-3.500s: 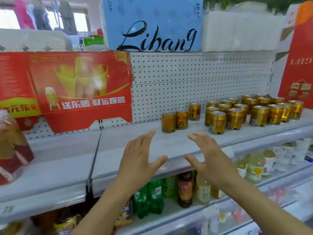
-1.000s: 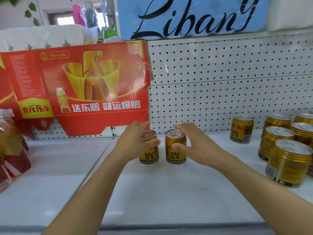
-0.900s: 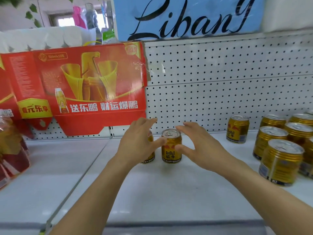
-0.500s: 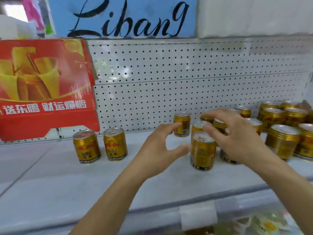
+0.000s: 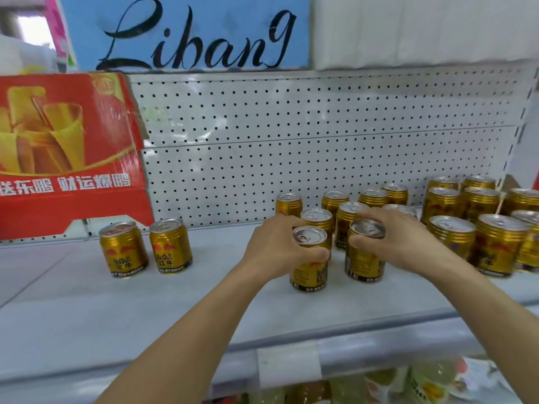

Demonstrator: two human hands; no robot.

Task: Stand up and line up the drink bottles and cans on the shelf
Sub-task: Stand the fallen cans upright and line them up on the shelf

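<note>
Your left hand (image 5: 272, 249) grips a gold can (image 5: 309, 259) at the centre of the shelf (image 5: 204, 301), fingers curled round its back and thumb across its front. Your right hand (image 5: 399, 242), just to its 3 o'clock, grips a second gold can (image 5: 363, 255) the same way. Both cans stand upright, side by side and slightly apart.

Going left to right: a red carton (image 5: 67, 153) leans against the white pegboard (image 5: 291, 135) at 9 o'clock. Below its corner two upright cans (image 5: 145, 247) stand as a pair, well apart from your hands. Behind your hands, at 12 o'clock, more upright cans (image 5: 329, 208) crowd loosely toward the pegboard. At 3 o'clock a tighter cluster of cans (image 5: 478, 223) fills the shelf's right end. A blue sign (image 5: 186, 33) sits above the pegboard.
</note>
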